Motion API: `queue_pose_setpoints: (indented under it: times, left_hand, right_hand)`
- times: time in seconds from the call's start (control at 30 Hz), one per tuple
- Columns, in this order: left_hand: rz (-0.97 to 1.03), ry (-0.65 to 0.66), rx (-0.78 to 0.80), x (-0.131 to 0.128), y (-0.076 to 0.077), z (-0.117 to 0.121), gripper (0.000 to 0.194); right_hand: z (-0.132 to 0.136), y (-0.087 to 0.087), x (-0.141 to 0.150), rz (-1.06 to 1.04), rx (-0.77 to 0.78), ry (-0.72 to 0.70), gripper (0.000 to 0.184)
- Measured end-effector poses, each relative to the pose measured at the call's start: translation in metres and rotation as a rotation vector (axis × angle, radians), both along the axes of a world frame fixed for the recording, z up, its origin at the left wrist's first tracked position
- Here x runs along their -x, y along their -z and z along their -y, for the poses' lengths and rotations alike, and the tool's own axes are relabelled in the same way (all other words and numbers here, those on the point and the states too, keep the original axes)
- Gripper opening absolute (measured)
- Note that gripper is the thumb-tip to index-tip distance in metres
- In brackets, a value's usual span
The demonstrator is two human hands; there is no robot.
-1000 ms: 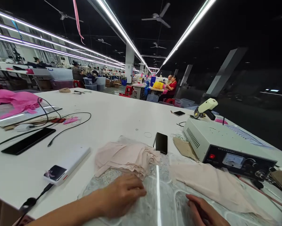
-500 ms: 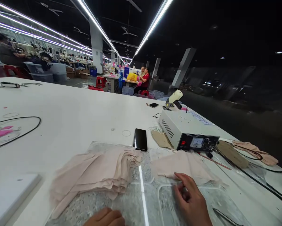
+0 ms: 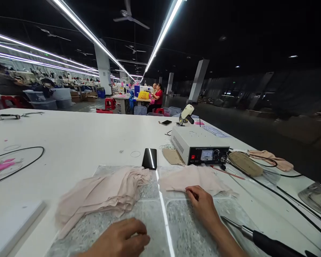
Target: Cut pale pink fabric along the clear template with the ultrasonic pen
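My right hand is at the near edge of a pale pink fabric piece, its thumb and index finger pinched together at the cloth. My left hand hovers low over the near part of a grey speckled board with its fingers curled; nothing shows in them. To its upper left lies a stack of pale pink fabric pieces, fanned at the right side. A black-handled tool with a pointed metal tip rests right of my right forearm.
Behind the cloth are a phone and a grey control box with a dial and cables. A white slab lies at the left. A glass container stands far right. Co-workers, one in a red top, sit beyond the table.
My left hand has come further into view, up and to the right. My right thumb and index finger have closed at the fabric's edge. The view has shifted, showing more of the black-handled tool.
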State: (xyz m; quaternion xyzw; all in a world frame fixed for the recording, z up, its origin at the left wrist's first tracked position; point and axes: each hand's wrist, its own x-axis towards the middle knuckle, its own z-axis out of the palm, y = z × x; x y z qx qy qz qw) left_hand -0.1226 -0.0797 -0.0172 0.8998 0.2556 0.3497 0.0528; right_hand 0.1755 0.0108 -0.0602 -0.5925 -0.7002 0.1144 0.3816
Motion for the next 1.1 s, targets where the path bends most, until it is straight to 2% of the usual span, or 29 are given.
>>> queue_pose_setpoints:
  times: [0.13,0.2,0.33,0.43,0.53,0.6,0.7,0.83,1.1]
  left_hand:
    - [-0.283,-0.073,0.379,-0.040,-0.036,-0.032,0.027]
    - [-0.335,-0.160,0.458,-0.067,-0.041,-0.058,0.026]
    - [-0.368,-0.234,0.453,-0.120,-0.020,-0.104,0.034]
    - [-0.370,-0.251,0.434,-0.141,-0.006,-0.121,0.011]
    - [-0.352,-0.255,0.445,-0.144,-0.005,-0.130,0.017]
    - [-0.333,-0.263,0.479,-0.143,-0.010,-0.135,0.018]
    - [-0.278,-0.291,0.554,-0.142,-0.018,-0.142,0.031]
    - [-0.163,-0.342,0.710,-0.144,-0.022,-0.147,0.031]
    - [0.123,-0.397,1.066,-0.154,-0.016,-0.141,0.033]
  right_hand:
    - [0.001,-0.002,-0.004,0.004,0.006,-0.010,0.029]
    - [0.002,-0.003,-0.004,0.028,0.023,0.001,0.024]
    - [0.009,-0.007,0.001,0.122,0.081,0.025,0.022]
    - [0.012,-0.011,0.004,0.161,0.095,0.045,0.022]
    - [0.014,-0.016,0.005,0.145,0.079,0.060,0.022]
    - [0.014,-0.019,0.003,0.120,0.062,0.074,0.023]
    - [0.013,-0.021,-0.001,0.096,0.049,0.099,0.028]
    - [0.009,-0.018,-0.007,0.116,0.089,0.138,0.031]
    - [0.002,-0.016,-0.015,0.160,0.161,0.184,0.032]
